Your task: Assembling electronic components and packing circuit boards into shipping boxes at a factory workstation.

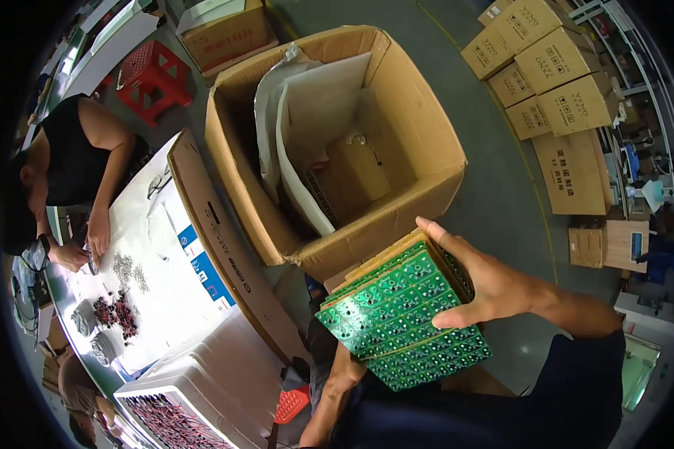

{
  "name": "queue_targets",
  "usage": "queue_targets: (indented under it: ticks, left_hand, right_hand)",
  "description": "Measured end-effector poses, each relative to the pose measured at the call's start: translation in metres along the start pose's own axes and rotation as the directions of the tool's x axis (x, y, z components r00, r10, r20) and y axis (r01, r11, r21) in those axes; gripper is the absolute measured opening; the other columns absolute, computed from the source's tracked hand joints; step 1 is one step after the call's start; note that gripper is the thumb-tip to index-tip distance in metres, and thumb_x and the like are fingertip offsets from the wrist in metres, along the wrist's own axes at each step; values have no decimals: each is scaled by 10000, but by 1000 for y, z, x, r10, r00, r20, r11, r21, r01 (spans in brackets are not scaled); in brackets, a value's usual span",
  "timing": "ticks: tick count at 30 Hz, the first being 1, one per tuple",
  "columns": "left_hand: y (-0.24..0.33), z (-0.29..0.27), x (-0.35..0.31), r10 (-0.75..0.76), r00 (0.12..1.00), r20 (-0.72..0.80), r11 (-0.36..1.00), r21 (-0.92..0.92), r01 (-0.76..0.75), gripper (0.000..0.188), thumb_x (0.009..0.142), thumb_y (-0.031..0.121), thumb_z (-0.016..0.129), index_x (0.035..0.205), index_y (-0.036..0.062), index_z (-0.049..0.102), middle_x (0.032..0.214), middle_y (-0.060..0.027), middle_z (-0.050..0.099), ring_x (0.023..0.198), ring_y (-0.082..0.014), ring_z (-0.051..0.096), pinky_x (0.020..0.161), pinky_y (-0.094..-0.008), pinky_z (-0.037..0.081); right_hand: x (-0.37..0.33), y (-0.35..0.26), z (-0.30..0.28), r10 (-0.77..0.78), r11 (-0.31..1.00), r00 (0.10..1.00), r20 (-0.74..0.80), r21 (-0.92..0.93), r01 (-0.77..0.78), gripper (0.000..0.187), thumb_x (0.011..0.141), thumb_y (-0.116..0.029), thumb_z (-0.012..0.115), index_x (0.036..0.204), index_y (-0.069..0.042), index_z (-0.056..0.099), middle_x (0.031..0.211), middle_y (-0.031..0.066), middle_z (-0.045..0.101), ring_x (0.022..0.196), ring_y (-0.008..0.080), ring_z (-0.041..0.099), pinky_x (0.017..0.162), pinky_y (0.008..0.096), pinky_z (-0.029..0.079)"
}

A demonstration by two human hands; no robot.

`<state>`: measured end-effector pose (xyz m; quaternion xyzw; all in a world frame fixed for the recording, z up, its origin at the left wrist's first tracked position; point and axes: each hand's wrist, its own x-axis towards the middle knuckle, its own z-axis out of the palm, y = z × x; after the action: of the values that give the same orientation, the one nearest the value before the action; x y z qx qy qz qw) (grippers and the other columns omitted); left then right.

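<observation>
A thick stack of green circuit board panels, with some tan-edged layers among them, is tilted in front of my body. My right hand grips its right side, thumb on the top panel and index finger stretched along the far edge. My left hand reaches under the stack's lower left side and holds it from below; its fingers are hidden. Just beyond the stack stands a large open cardboard box. White foam sheets lean inside it, and a few small scraps lie on its bottom.
On the left, a co-worker sits at a white table with small metal parts and red-black wired pieces. A white foam bin holds many wires. Red stools and stacked cartons stand around.
</observation>
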<state>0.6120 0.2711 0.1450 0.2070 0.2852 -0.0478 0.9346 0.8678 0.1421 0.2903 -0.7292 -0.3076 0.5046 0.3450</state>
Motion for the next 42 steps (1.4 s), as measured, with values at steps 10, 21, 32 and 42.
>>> queue_targets:
  ticks: [10,21,32,42]
  left_hand:
    - [-33,-86,-18,-120,977,177,949,-269,166,800,762,355,793,1402,-22,497,1314,-116,624,1218,-286,590,1038,-418,464]
    - [-59,-135,-21,18,967,256,991,-134,17,786,741,280,821,1402,-12,511,1331,-105,620,1210,-259,587,1047,-387,433]
    - [-68,-130,7,-417,884,211,875,-170,453,870,710,222,817,1462,-18,450,1373,-114,601,1261,-265,564,1104,-409,396]
    - [-49,-109,19,-363,903,230,904,-145,401,855,747,225,809,1476,-10,428,1421,-113,562,1317,-258,517,1120,-402,367]
  right_hand:
    - [32,-36,-52,-95,901,926,364,-365,236,1031,885,-488,754,1577,33,195,1419,210,501,1302,332,509,1112,428,413]
    - [370,146,-6,194,836,972,-130,-498,-233,589,884,-377,677,1336,-12,581,1077,184,684,886,343,666,836,442,562]
    - [385,160,101,-62,637,970,-235,-757,-143,844,848,-467,637,1542,-129,294,1620,249,166,1412,617,206,966,824,312]
    - [403,174,129,45,639,802,-595,-600,-481,886,836,-432,693,1553,-148,258,1625,206,159,1402,617,221,988,809,328]
